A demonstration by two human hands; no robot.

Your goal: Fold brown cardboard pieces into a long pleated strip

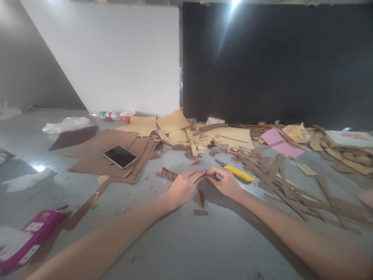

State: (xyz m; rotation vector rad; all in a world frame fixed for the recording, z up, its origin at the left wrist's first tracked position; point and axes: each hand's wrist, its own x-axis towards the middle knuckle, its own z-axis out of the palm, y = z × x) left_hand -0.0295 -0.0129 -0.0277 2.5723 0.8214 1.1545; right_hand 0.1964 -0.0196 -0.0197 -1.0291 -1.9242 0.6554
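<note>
My left hand (185,187) is closed, fingers pressed together and stretched toward the right, their tips at a small dark brown piece (206,171). My right hand (223,183) pinches at the same piece, thumb and index finger forming a ring. A curved, ridged brown strip (168,173) sticks out to the left from behind my left hand; the hand hides its other end. Just below the fingers lie a brown cardboard scrap (201,198) and a small brown rectangle (200,212). Beyond my right hand rests a yellow utility knife (239,173), its blade out, pointing left.
A phone (120,156) lies on stacked brown cardboard sheets (87,165) at left. Yellow card sheets (173,121) and red-handled scissors (155,135) are behind. Cardboard strips (279,186) and pink paper (282,143) spread right. A magenta object (43,229) sits front left.
</note>
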